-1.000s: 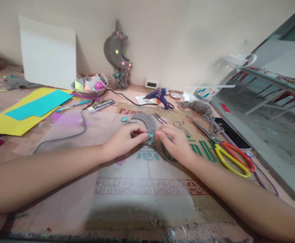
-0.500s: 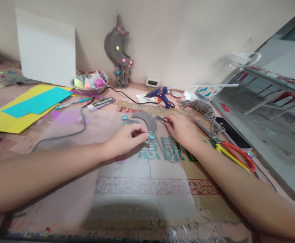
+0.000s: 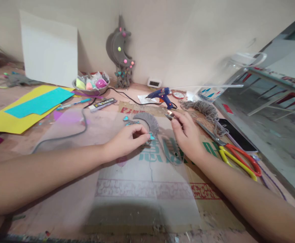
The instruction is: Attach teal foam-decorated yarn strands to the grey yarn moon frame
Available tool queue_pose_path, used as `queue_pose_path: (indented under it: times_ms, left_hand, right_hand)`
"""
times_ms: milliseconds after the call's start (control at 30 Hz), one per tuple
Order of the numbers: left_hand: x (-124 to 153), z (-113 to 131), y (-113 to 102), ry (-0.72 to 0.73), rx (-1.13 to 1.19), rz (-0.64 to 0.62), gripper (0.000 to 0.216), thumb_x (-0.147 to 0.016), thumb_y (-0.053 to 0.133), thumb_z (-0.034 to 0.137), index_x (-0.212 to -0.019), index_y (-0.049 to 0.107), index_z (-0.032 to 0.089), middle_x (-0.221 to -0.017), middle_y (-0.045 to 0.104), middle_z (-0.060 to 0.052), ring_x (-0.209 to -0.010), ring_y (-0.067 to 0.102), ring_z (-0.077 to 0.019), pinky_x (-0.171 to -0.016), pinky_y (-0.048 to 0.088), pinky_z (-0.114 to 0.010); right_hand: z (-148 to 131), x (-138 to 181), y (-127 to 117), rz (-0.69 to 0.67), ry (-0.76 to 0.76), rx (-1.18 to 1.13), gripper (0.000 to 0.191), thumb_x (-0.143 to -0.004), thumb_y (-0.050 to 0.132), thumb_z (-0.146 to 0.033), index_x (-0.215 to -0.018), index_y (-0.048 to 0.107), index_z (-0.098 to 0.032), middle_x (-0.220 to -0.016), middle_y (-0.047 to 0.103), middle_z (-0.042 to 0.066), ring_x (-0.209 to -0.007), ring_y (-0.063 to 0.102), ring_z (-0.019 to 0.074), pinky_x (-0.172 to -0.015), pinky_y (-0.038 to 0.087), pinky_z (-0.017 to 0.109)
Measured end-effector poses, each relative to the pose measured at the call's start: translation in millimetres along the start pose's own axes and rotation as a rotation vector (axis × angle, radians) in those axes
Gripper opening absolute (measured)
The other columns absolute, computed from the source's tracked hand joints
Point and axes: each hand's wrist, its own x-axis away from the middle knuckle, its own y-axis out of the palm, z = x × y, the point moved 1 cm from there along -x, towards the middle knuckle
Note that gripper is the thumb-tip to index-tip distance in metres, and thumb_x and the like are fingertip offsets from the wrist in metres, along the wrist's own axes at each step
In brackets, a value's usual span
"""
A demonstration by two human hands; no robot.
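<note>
My left hand rests on the table with its fingertips pinched on a small turquoise bead at the lower tip of a grey yarn-wrapped crescent. My right hand is closed around a small metal snipping tool, lifted slightly off the cardboard just right of the crescent. A loop of grey yarn lies under my right wrist. Both forearms stretch in from the bottom corners.
Yellow-and-red scissors, a phone and a heap of grey yarn lie right. A blue glue gun, a bowl of coloured bits, a finished grey moon, and yellow and teal sheets sit behind.
My right hand left the bead, reached back right to the small metal tool and picked it up. My left hand stayed pinched on the bead.
</note>
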Motion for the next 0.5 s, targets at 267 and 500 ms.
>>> queue_pose_path:
  times_ms: [267, 500]
  left_hand:
    - [-1.9, -4.5, -0.7, -0.011, -0.032, 0.033, 0.016, -0.085, 0.053, 0.025, -0.07, 0.054, 0.018, -0.068, 0.057, 0.002, -0.062, 0.05, -0.0108, -0.059, 0.039, -0.025]
    - [-2.5, -3.4, -0.9, -0.061, -0.058, 0.053, 0.016, -0.083, 0.053, 0.024, -0.067, 0.052, 0.018, -0.064, 0.055, 0.002, -0.061, 0.049, -0.0114, -0.058, 0.037, -0.025]
  right_hand:
    - [-16.6, 13.3, -2.1, -0.171, -0.453, 0.246, 0.032, -0.096, 0.045, -0.021, -0.126, 0.055, -0.018, -0.085, 0.066, 0.007, -0.073, 0.056, 0.0196, -0.063, 0.041, 0.033]
    - [-19.7, 11.0, -4.1, -0.154, -0.506, 0.379, 0.027, -0.096, 0.044, -0.022, -0.119, 0.06, -0.018, -0.079, 0.066, 0.006, -0.07, 0.054, 0.0188, -0.061, 0.033, 0.034]
